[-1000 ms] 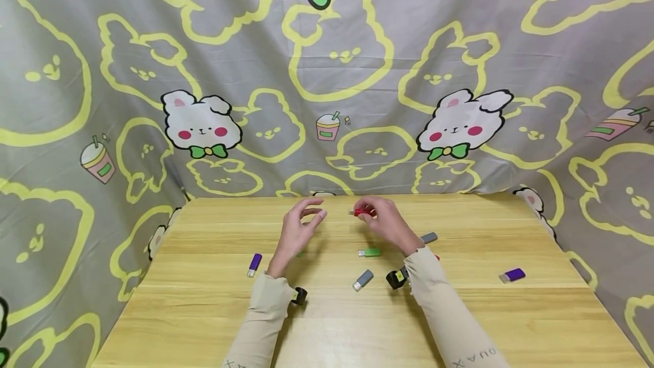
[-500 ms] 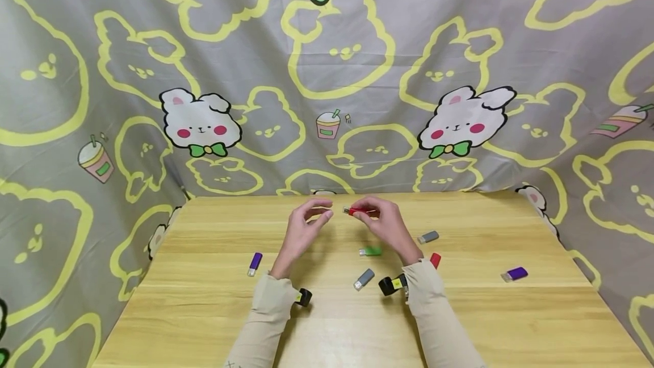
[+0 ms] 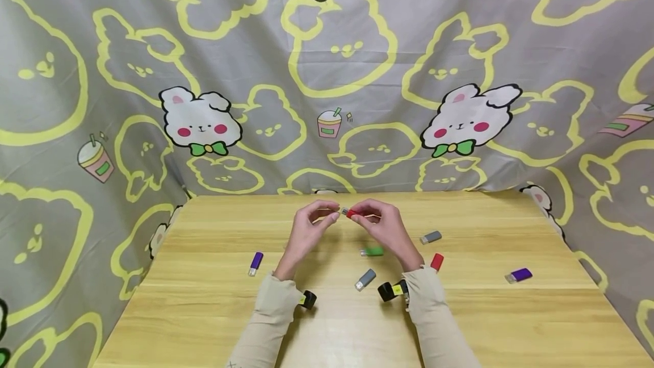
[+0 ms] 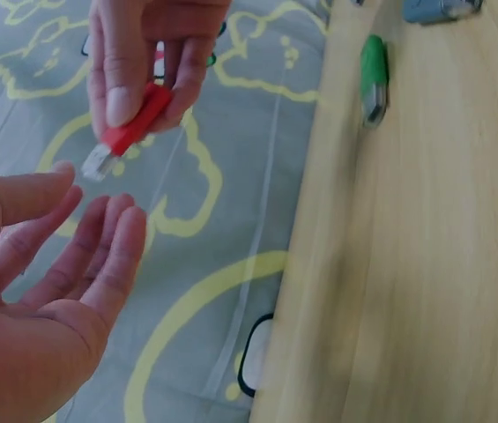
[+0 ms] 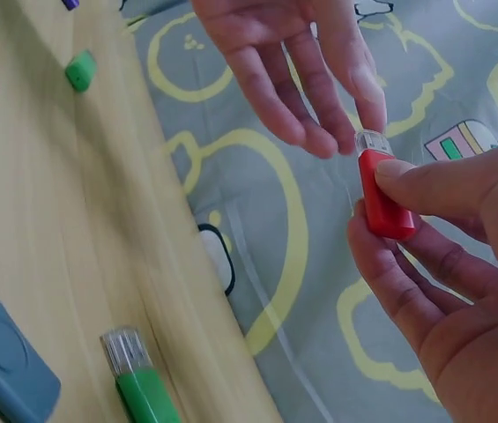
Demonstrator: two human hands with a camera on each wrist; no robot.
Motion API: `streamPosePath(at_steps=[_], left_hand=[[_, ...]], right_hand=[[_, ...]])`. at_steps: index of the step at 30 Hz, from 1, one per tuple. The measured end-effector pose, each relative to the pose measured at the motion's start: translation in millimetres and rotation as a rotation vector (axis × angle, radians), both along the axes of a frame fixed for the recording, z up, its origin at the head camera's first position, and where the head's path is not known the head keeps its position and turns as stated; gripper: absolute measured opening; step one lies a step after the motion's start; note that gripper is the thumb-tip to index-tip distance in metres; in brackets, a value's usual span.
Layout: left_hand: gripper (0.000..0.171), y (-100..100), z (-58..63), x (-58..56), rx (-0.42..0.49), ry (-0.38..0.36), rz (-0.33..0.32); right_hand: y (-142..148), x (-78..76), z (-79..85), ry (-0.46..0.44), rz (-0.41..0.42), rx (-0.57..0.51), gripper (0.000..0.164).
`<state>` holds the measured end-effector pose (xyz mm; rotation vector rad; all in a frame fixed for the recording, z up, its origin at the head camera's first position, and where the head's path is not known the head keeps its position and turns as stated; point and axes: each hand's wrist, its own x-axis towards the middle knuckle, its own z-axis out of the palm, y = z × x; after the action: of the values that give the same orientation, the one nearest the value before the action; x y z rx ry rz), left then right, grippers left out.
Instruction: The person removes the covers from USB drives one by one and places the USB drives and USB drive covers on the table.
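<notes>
A red USB stick (image 3: 351, 214) with a clear cap over its plug is pinched between the thumb and fingers of my right hand (image 3: 384, 226), held above the far part of the table. Its capped end points toward my left hand (image 3: 306, 231). In the left wrist view, the left thumb and loosely bent fingers stand apart around a gap just short of the clear cap (image 4: 99, 163), holding nothing. The right wrist view shows the right thumb on the red body (image 5: 382, 198), with left fingertips close by the cap.
On the wooden table (image 3: 204, 311) lie a green USB stick (image 3: 374, 251), grey ones (image 3: 365, 279) (image 3: 432, 237), another red one (image 3: 436, 261) and purple ones (image 3: 256, 263) (image 3: 520, 275). A small green piece (image 5: 81, 70) shows in the right wrist view. A patterned curtain (image 3: 255, 72) hangs behind.
The right hand has brought the red USB stick left, and the left hand has moved right, so the gap between them has narrowed. The red stick near the right sleeve has come into view.
</notes>
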<state>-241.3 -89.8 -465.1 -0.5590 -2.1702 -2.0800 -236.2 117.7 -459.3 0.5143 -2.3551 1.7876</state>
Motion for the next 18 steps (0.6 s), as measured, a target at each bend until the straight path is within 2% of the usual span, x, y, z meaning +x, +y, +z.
streamPosePath(at_steps=[7, 17, 18], left_hand=[[0.018, 7, 3.5, -0.7, 0.049, -0.031, 0.025], [0.013, 7, 3.6, 1.4, 0.027, 0.010, 0.075], [0.012, 7, 3.8, 1.7, 0.032, 0.007, 0.074]], right_hand=[[-9, 17.7, 29.0, 0.003, 0.016, -0.016, 0.013], [-14, 21.9, 31.0, 0.002, 0.033, -0.025, 0.011], [-14, 19.5, 26.7, 0.005, 0.032, -0.024, 0.011]])
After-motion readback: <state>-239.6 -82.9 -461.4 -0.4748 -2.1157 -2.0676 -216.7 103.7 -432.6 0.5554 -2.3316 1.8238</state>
